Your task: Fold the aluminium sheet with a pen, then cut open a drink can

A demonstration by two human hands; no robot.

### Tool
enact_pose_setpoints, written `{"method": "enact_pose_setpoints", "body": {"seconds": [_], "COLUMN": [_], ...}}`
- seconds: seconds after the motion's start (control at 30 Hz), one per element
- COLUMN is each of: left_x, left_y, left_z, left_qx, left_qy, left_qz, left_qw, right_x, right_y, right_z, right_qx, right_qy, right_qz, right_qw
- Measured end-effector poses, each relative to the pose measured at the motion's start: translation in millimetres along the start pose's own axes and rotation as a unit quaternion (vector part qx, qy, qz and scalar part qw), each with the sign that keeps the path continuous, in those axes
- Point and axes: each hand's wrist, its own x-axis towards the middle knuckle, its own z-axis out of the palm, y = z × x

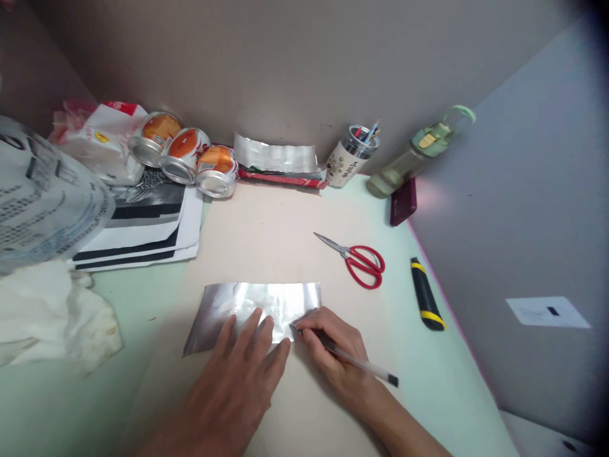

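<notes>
A pale green worktop (pixel 157 295) ran up to a grey wall (pixel 261 63) beyond the metal sheet (pixel 261 301) and to a bluish-grey wall (pixel 499 178) on the sheet's right, where a white rectangle (pixel 533 311) showed. The sheet — shiny, bare, slightly uneven — lay on a beige mat (pixel 261 222) spread over the worktop. The left hand (pixel 242 381) rested on the sheet's near part, fingers splayed and grasping nothing; at its near right part the right hand (pixel 340 352) pinched a pen (pixel 364 365) in its fingers, tip at the metal. Left of the sheet lay a crumpled white cloth (pixel 57 317); beyond it to the left, three cans (pixel 185 152); beyond it to the right, red-handled scissors (pixel 346 251) and, farther off, a tumbler (pixel 342 162).
</notes>
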Motion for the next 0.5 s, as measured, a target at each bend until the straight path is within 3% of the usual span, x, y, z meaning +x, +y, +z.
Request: {"method": "enact_pose_setpoints", "body": {"seconds": [0.27,0.5], "left_x": [-0.8,-2.3], "left_y": [0.1,-4.5], "left_z": [-1.3,-1.0], "left_qx": [-0.006,-0.006], "left_qy": [-0.012,0.018], "left_qz": [0.009,0.038], "left_qw": [1.000,0.999], "right_x": [-1.0,1.3], "right_y": [1.9,0.6], "right_z": [1.0,1.3], "right_qx": [-0.006,-0.002], "right_qy": [-0.006,-0.015], "right_qz": [0.009,0.020], "right_qw": [1.000,1.000]}}
